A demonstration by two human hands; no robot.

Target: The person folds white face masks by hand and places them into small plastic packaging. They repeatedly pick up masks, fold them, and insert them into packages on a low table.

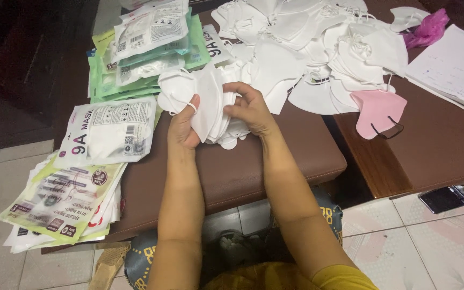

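Brown padded bench (232, 166) and a wooden table (436, 145) carry the work: a large heap of loose white masks (318, 48) lies unpacked at the top; filled packets (146, 48) are piled at upper left, and flat printed bags (60, 204) lie at lower left. Between them, left hand (182, 126) and right hand (248, 107) both clasp a small stack of white masks (210, 102) over the bench; by the look of it, most masks remain unbagged.

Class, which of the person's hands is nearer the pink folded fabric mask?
The right hand: the pink folded fabric mask lies apart to its right. The left hand is farther left, gripping the white mask stack.
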